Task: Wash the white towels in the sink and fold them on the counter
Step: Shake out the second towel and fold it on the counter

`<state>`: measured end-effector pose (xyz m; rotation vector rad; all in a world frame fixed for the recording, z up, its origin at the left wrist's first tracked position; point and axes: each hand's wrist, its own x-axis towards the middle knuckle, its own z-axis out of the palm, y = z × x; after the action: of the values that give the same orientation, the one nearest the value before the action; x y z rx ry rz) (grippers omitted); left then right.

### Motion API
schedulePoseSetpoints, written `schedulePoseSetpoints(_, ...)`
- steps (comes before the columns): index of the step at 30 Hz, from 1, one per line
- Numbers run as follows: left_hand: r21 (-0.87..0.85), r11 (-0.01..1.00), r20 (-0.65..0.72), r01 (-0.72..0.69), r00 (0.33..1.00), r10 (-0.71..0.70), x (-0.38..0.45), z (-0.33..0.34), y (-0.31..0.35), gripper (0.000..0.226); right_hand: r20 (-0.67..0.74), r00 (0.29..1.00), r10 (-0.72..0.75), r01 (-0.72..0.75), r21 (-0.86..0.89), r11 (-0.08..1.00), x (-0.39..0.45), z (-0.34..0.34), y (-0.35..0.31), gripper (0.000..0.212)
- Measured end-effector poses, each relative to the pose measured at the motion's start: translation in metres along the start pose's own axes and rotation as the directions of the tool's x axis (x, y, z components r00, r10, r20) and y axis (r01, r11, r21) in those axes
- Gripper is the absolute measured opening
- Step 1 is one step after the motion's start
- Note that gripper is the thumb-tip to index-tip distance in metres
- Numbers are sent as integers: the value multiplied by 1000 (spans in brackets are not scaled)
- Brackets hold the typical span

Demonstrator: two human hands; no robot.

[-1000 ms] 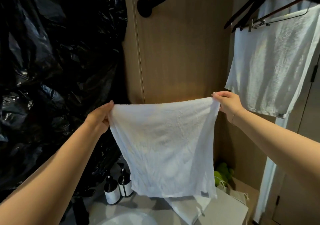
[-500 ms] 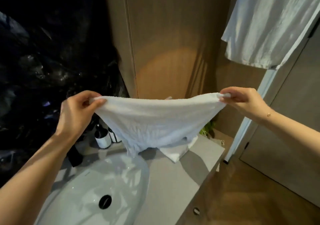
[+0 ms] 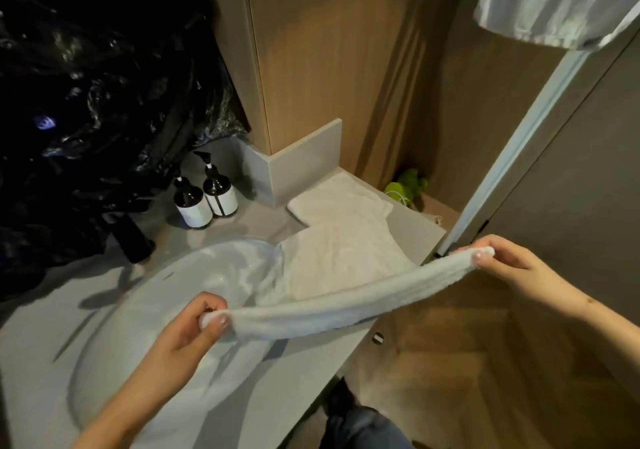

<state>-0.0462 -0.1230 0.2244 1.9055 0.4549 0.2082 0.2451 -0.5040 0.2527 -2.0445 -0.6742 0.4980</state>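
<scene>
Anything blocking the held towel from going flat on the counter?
Mostly clear. The towel stretches between the left hand and right hand, its far part already on the counter. A folded towel lies just behind; the sink is alongside.

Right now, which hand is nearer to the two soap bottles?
Left. The left hand is over the sink, in front of the soap bottles; the right hand is far across, past the counter edge.

We record dim, warm light brightest on the wood panel [image 3: 332, 78], a near-black left side, soft motion blur, wide-angle bending at edges.
</scene>
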Motion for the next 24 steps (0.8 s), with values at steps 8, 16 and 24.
schedulePoseSetpoints(8,-123,937,-310,328,884,-350,120,20,-34,13,-91,990,110,-105,60,993,137,44,11,29)
schedulePoseSetpoints(16,-167,841,-473,515,706,-527,215,48,-110,15,-122,979,162,-190,-283,940,252,86,69,26)
schedulePoseSetpoints(24,-369,558,-19,743,594,-804,172,120,-132,48,-74,952,-298,197,-599,776,201,124,55,45)
